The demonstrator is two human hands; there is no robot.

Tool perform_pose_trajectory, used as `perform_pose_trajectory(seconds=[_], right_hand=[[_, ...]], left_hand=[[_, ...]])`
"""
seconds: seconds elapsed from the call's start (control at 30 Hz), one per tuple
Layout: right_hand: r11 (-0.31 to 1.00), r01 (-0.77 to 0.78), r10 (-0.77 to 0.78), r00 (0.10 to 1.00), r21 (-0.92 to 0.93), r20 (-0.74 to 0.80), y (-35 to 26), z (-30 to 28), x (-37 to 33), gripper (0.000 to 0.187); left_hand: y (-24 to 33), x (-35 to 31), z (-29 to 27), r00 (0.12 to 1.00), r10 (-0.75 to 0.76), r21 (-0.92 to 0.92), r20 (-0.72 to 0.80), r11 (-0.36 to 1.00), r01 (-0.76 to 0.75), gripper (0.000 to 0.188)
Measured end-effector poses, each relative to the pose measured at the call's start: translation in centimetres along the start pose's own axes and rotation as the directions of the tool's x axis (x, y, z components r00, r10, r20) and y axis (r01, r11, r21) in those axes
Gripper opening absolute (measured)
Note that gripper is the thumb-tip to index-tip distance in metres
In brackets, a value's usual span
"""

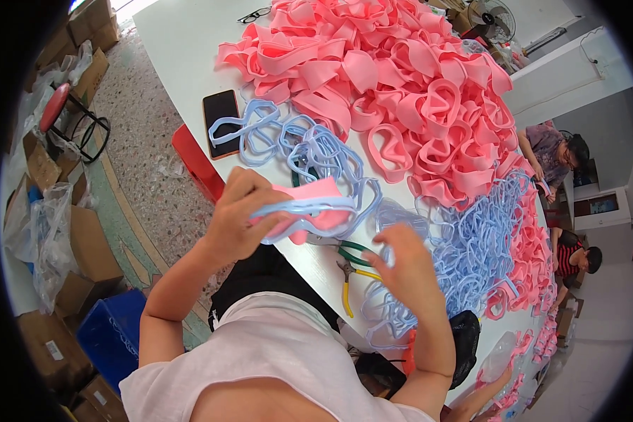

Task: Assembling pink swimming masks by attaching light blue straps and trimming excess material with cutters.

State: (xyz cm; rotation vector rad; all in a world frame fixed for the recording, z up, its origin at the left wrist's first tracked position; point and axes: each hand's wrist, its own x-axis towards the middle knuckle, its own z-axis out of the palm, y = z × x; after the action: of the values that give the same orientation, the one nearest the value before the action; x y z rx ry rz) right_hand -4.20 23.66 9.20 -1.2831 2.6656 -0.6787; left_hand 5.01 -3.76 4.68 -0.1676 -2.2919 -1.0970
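Observation:
My left hand (pixel 240 214) is closed around a soft pink goggle-shaped piece (pixel 323 188) with a light blue plastic frame (pixel 306 205) along it. The pair is held above the table's near edge. Lower right of it, my right hand (pixel 409 266) is raised with thumb and fingers apart, slightly blurred and holding nothing that I can see. Under and between the hands lie yellow-handled pliers (pixel 347 295) and a green-handled tool (pixel 355 252). Several loose blue frames (pixel 323 149) lie just beyond my left hand. A heap of blue frames (pixel 471 246) spreads right of my right hand.
A big mound of pink pieces (pixel 373 63) covers the far side of the white table (pixel 172 42). A phone (pixel 220 116) and glasses (pixel 254 14) lie at left. A red bin (pixel 195 163) and blue crate (pixel 109 327) stand beside the table. Other people (pixel 552 155) sit along the right.

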Motion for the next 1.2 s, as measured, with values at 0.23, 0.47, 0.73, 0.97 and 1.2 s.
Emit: perform_pose_trajectory(seconds=[0.23,0.47,0.73,0.97,1.2], right_hand=[[0.918,-0.126,0.224,0.947,-0.377,0.229,3.9,7.0,-3.1,0.044],[0.918,0.065,0.079,0.937,-0.391,0.341,5.6,8.2,-0.9,0.043],[0.848,0.095,0.163,0.889,-0.521,0.429,4.0,7.4,1.3,0.035],[0.861,0.079,0.131,0.921,-0.503,0.368,3.3,5.7,-0.2,0.022],[0.989,0.005,0.016,0.991,-0.149,0.136,0.3,-2.9,2.0,0.046]], left_hand=[[-1.0,0.1,-0.4,0.997,0.018,0.052,-0.075,0.999,-0.015,0.023],[-1.5,-0.7,-1.6,0.998,0.024,0.107,-0.053,0.994,-0.018,0.022],[-2.1,-1.2,-3.0,0.997,0.014,0.088,-0.075,0.996,-0.007,0.022],[-2.8,-1.3,-4.2,0.997,0.024,0.092,-0.071,0.996,-0.017,0.022],[-3.2,-0.7,-4.9,0.997,0.08,0.114,0.002,0.99,-0.08,0.023]])
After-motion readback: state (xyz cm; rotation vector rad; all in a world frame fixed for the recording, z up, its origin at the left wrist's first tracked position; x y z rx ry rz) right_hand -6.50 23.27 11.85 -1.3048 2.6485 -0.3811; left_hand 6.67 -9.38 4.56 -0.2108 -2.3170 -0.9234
